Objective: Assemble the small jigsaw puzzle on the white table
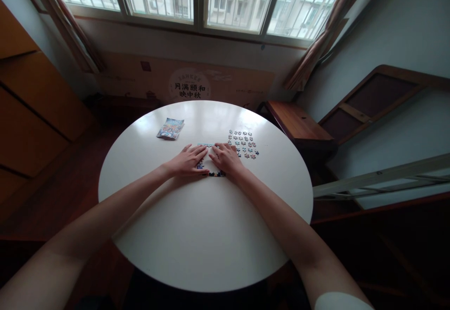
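Note:
A partly joined jigsaw puzzle (212,174) lies on the white round table (197,235), its border pieces framing a bare middle. My left hand (188,161) rests flat over the puzzle's left side, fingers stretched out. Over the top and right side lies my right hand (227,158), fingers spread, its tips close to those of the left. Both hands cover parts of the border, so its right side is mostly hidden. Loose puzzle pieces (245,144) are laid out in rows just right of my right hand.
A colourful printed packet (170,128) lies at the table's back left. Beyond the table's right edge stand a wooden stool or small desk (293,117) and a pale metal rail (383,175). A printed cardboard panel (225,78) leans below the window.

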Demonstrator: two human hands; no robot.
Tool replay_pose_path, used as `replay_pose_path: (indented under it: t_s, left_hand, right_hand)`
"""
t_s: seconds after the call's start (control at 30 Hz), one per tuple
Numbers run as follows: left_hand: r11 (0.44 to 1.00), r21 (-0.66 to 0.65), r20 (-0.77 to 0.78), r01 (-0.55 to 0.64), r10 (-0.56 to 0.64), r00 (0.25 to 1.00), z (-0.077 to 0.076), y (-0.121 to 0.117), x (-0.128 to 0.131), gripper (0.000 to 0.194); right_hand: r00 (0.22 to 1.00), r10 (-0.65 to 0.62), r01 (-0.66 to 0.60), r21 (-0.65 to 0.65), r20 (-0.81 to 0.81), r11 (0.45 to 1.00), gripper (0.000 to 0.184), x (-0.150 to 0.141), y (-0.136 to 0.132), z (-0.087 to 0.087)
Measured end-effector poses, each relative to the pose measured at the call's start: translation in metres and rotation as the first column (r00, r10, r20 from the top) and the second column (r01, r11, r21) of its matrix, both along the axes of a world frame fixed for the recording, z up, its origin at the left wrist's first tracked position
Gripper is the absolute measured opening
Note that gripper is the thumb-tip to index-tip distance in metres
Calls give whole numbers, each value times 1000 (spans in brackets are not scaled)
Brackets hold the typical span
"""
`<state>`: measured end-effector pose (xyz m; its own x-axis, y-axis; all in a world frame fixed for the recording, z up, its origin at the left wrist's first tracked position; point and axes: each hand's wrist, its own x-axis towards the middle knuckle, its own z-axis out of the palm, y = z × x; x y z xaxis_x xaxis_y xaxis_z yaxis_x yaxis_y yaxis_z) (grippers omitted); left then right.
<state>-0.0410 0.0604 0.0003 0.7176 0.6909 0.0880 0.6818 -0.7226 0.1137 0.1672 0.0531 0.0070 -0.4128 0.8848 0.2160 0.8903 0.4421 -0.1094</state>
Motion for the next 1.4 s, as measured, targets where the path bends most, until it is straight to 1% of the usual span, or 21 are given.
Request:
replay_pose_path:
  t_s: [0.17,0.3,0.43,0.7,0.77,0.83,0.9,0.97,1.0,1.07,1.13,1.17,1.23,1.33,1.4]
  left_hand:
    - [1000,-14,-28,19,-19,999,4,16,-5,82]
    - [999,6,-7,51,-51,999,2,31,-10,82]
    - [999,17,18,47,-47,999,1,42,-13,80]
    - [999,31,54,40,-42,998,0,54,-13,71]
    - [998,39,68,43,-46,997,2,53,-13,70]
    - [998,58,103,19,-25,994,4,49,-14,68]
    - [995,83,174,-46,31,984,8,42,-14,62]
    - [988,93,269,-126,97,958,13,32,-13,54]
    - [980,85,319,-180,144,937,14,26,-12,50]
    - [961,12,378,-276,251,891,17,16,-11,44]
    - [933,-92,375,-349,357,856,19,8,-11,45]
    - [920,-120,359,-373,391,848,19,5,-12,45]
    - [896,-124,329,-427,443,834,17,1,-14,44]
    - [843,-118,293,-525,534,793,12,-1,-17,39]
    - [808,-125,263,-576,587,766,10,0,-18,37]
  right_hand:
    - [1000,-15,15,7,-16,1000,45,-5,17,-1]
    - [1000,-23,23,6,-11,1000,43,-7,29,-1]
    - [1000,-28,28,-4,-7,1000,42,-8,39,-1]
    - [999,-26,26,-6,38,1000,45,-11,57,-3]
    - [999,-29,29,1,23,1000,46,-11,58,0]
    - [999,-39,40,39,-26,998,45,-7,56,5]
    - [992,-63,72,89,-106,993,44,2,52,11]
    - [971,-124,151,125,-203,981,42,18,46,16]
    - [954,-170,210,146,-248,967,41,27,43,17]
    - [913,-257,318,160,-316,934,36,50,37,18]
    - [866,-325,394,117,-380,912,34,76,30,16]
    - [836,-364,429,74,-411,900,33,88,27,14]
    - [759,-454,511,-5,-467,860,33,112,20,10]
    - [649,-578,630,-75,-495,773,32,140,12,6]
    - [614,-625,671,-98,-482,735,30,153,9,5]
